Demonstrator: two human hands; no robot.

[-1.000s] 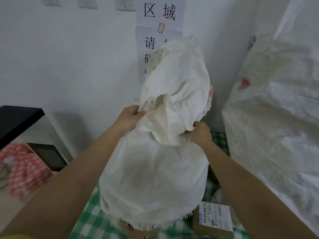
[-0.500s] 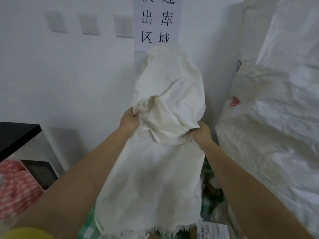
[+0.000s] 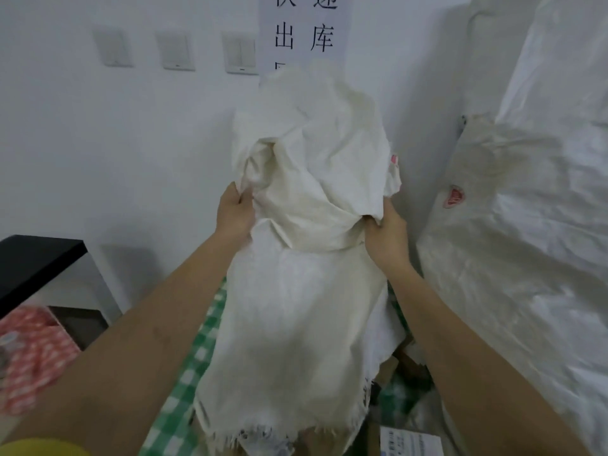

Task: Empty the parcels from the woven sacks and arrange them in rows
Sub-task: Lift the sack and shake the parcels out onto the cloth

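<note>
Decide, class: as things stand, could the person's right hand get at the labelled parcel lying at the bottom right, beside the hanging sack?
Probably not straight away. The right hand grips the upturned sack, as does the left hand. The labelled parcel lies uncovered below on the checked cloth, so letting go should free the way.

The wall sign (image 3: 304,31) reads 出库; parcel label (image 3: 409,442) illegible.

The sack (image 3: 296,291) hides the parcels beneath its frayed mouth.
</note>
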